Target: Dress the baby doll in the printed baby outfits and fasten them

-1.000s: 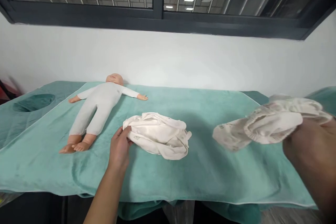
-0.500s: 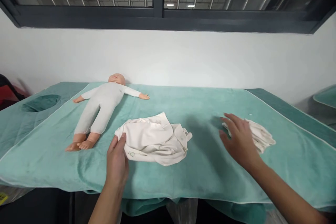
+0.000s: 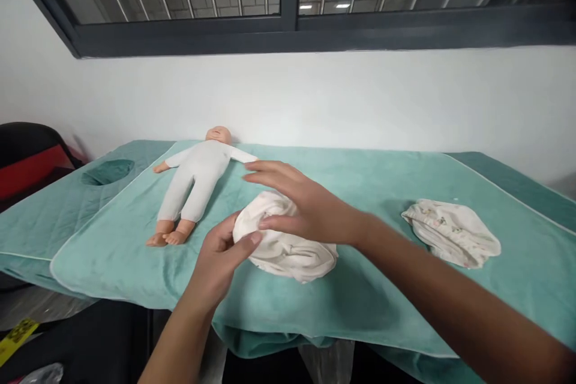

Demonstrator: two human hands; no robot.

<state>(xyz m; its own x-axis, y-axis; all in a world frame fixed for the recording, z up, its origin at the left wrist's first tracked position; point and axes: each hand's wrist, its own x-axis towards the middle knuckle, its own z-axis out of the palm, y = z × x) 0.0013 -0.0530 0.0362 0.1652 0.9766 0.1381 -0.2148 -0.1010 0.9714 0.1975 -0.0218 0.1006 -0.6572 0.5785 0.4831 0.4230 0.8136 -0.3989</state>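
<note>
Just right of the doll's feet, my left hand (image 3: 225, 252) grips the left edge of a bunched white baby garment (image 3: 297, 258), thumb on top. My right hand (image 3: 310, 204) hovers over the same cloth with its fingers spread and its thumb close to the fabric; whether the thumb touches it I cannot tell. The garment's exact cut is hidden by its folds. A baby doll (image 3: 202, 168) in a pale suit lies on its back to the left, head toward the wall. Off to the right, a second folded white garment (image 3: 452, 231) with small printed motifs lies apart from both hands.
A green cloth (image 3: 360, 300) covers the bed, which has a round face hole (image 3: 108, 173) at its left end. The white wall (image 3: 337, 102) and a barred window stand behind. A black and red chair (image 3: 33, 162) is at the left.
My right hand has left the garment on the right and swung left over the one in my left hand. That held garment is now more bunched. The view has shifted a little.
</note>
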